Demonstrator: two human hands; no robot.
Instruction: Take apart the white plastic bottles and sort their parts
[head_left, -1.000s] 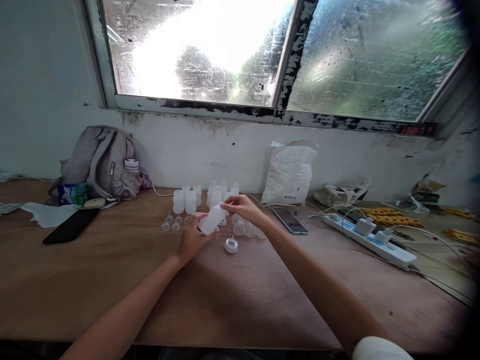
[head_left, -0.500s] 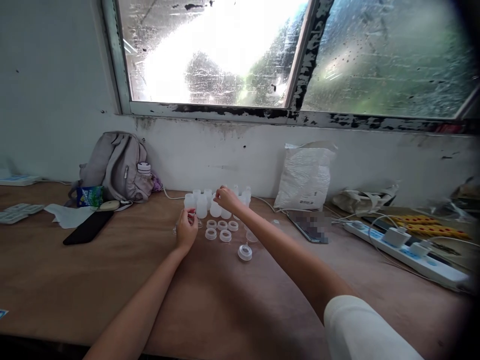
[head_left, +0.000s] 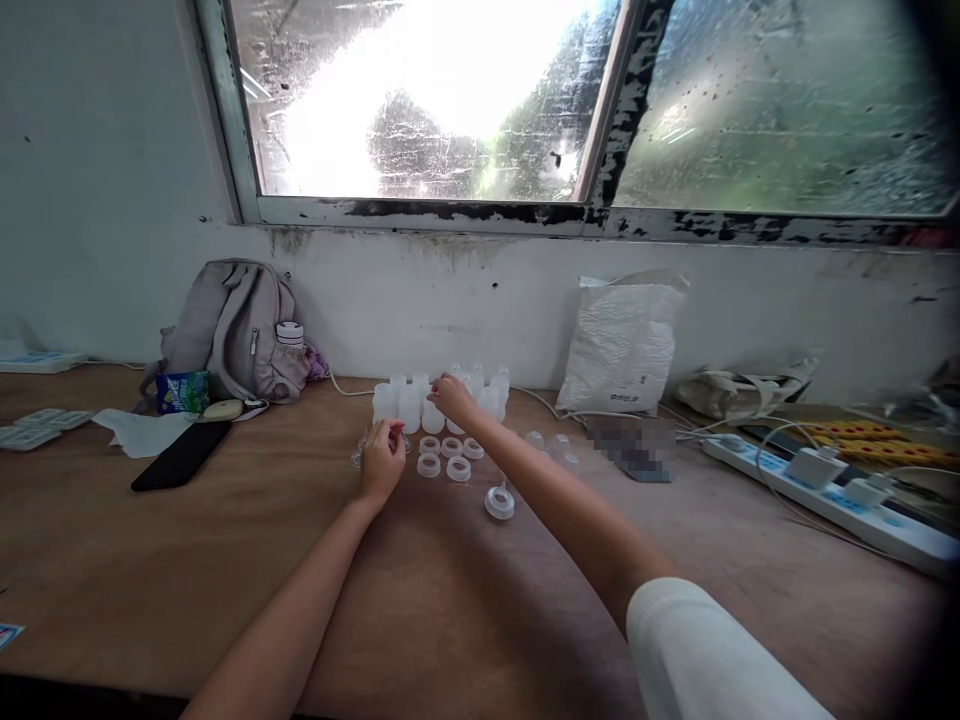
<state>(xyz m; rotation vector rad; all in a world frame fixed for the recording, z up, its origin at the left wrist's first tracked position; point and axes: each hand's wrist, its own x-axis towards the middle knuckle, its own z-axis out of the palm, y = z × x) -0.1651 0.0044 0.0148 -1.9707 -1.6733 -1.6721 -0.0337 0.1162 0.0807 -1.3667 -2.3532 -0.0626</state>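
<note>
Several translucent white bottles (head_left: pixel 409 410) stand upright in rows near the wall. My right hand (head_left: pixel 452 398) is above the bottles with its fingers pinched downward; whatever sits between the fingertips is hidden. My left hand (head_left: pixel 382 462) is in front of the left-hand bottles, fingers curled together, and I cannot make out what is in them. Clear plastic pieces (head_left: pixel 358 456) lie partly hidden beside it. In front of the bottles, several translucent rings (head_left: pixel 458 469) are laid out in rows. Nearer to me lies a ring with a clear nipple-like piece (head_left: pixel 499 503).
Clear domed caps (head_left: pixel 561 448) lie beyond my right forearm. A phone (head_left: pixel 645 466), a white bag (head_left: pixel 624 345) and a power strip (head_left: pixel 832 500) with cables are on the right. A black phone-like slab (head_left: pixel 182 456) and a grey backpack (head_left: pixel 232 330) are on the left.
The view has shifted slightly, moving the table items a little to the right. My left hand's fingers have closed in slightly; my right hand stays over the bottles.
</note>
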